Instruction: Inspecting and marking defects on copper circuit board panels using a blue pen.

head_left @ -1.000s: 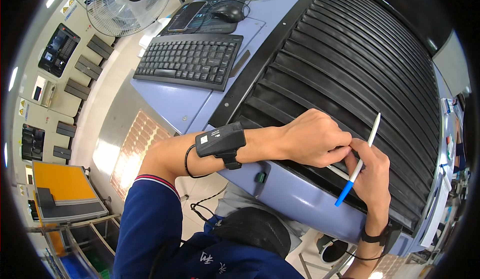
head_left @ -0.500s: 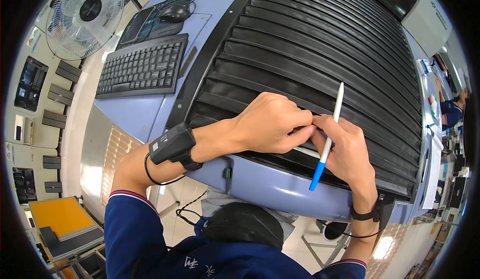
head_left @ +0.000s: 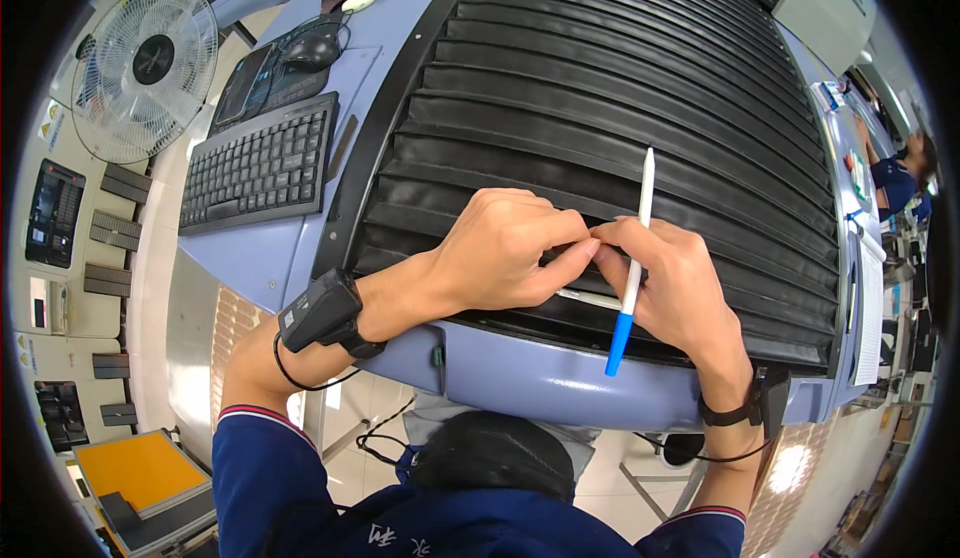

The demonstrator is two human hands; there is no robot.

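My left hand (head_left: 505, 248) rests on the near slats of a black ribbed shutter-like cover (head_left: 620, 108), its fingertips pinched together where they meet my right hand. My right hand (head_left: 675, 288) holds a white pen with a blue cap (head_left: 630, 278) between its fingers, cap pointing toward me. A thin white strip (head_left: 590, 299) lies between two slats just below my fingertips; what my left fingers pinch is hidden. Both wrists wear black strapped devices (head_left: 320, 313).
A blue-grey machine housing (head_left: 540, 378) frames the cover. To the left lie a black keyboard (head_left: 260, 163), a mouse (head_left: 312, 51) and a white fan (head_left: 145, 63). Another person (head_left: 900, 173) is at far right. An orange-topped cart (head_left: 140, 473) stands lower left.
The view has shifted so the hands sit more central. Both hands stay together on the near slats; the pen has tipped slightly more upright.
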